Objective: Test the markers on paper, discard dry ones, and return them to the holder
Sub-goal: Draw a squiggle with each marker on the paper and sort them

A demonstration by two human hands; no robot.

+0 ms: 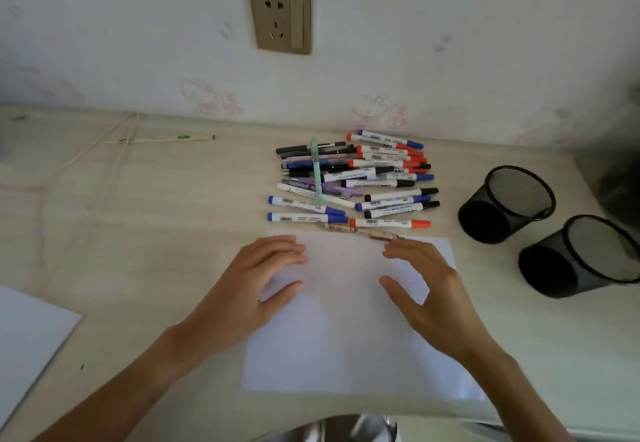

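Two bare hands lie over a white sheet of paper (346,330) on a pale, wood-grained counter (156,233) that runs back to a wall papered in faint pink cartoon prints. A brass-coloured wall socket (280,16) sits on that wall at 12 o'clock.

Both forearms come in from the lower corners. The left hand (254,285) rests palm down on the sheet's left edge, fingers together and thumb spread, its grip apart and holding nothing. The right hand (426,289) mirrors it on the right half of the sheet, fingers gently curved, thumb out, its grip apart and likewise empty.

Just beyond the paper's far edge, at 12 o'clock from the hands, lies the pile of markers (353,181): slim white plastic barrels with barcodes and blue, red or black caps, mixed with darker pens, most lying crosswise, one mint-green pen laid across them. At 2 o'clock stand two black wire-mesh holders (505,204), round, one nearer than the other. Another white sheet (27,344) lies at 9 o'clock, and a thin bamboo stick (162,138) at 11.
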